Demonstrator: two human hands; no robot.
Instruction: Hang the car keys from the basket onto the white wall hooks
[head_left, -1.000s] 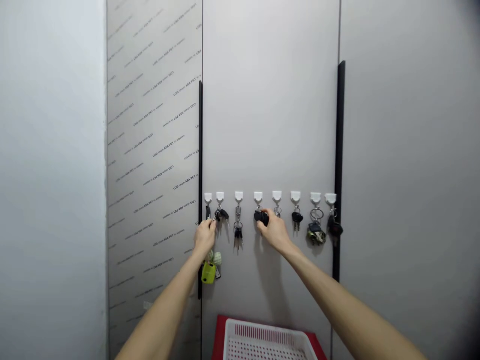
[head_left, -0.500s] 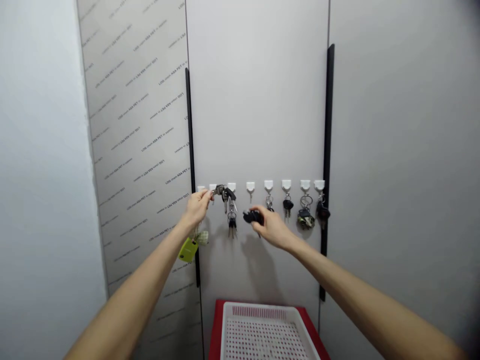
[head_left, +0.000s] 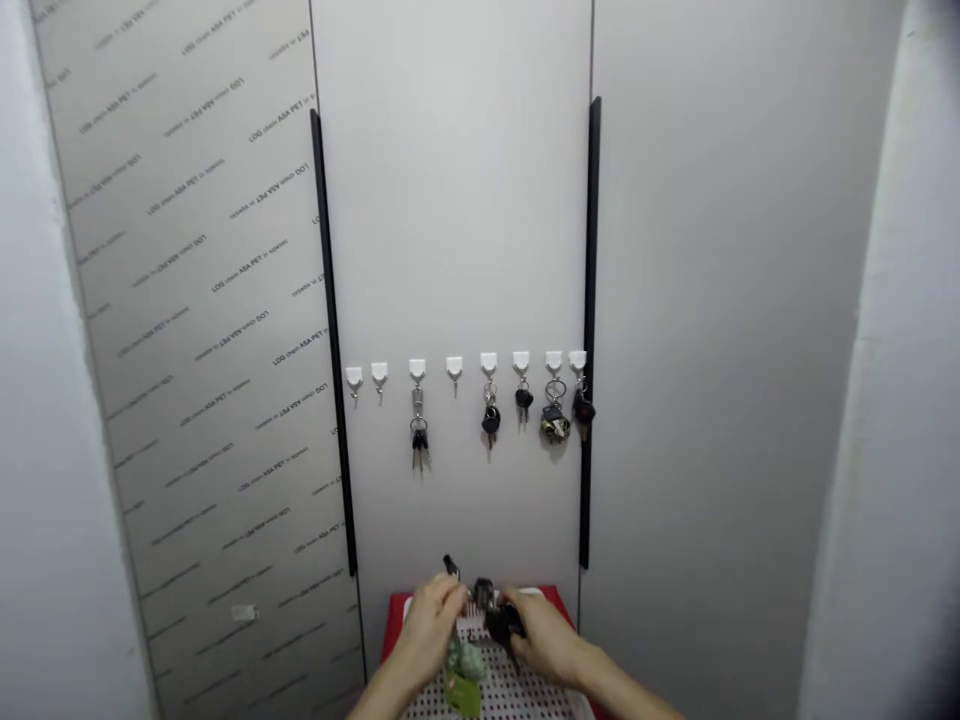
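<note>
Low in the view, both hands are over a white perforated basket [head_left: 536, 695]. My left hand [head_left: 431, 625] is closed on a bunch of keys [head_left: 451, 566]; a yellow-green tag [head_left: 463, 693] and a pale green piece hang below it. Close beside it, my right hand [head_left: 544, 635] grips another bunch of keys with black heads [head_left: 504, 622]. Metal keys [head_left: 483, 594] show between the two hands, and I cannot tell which bunch they belong to. Above, a row of white hooks [head_left: 454, 367] runs across the pale panel, several with keys hanging, such as the bunch [head_left: 420, 437] on the third hook.
Under the basket is a red surface [head_left: 394, 625]. Long black handles [head_left: 590, 330] run up both sides of the middle panel. The left panel carries printed film, with a small white piece [head_left: 244, 612] stuck low on it. White walls stand at both sides.
Both hands have come down from the hooks to above the basket and closer together, still holding keys. The view has shifted, so the hooks sit further left.
</note>
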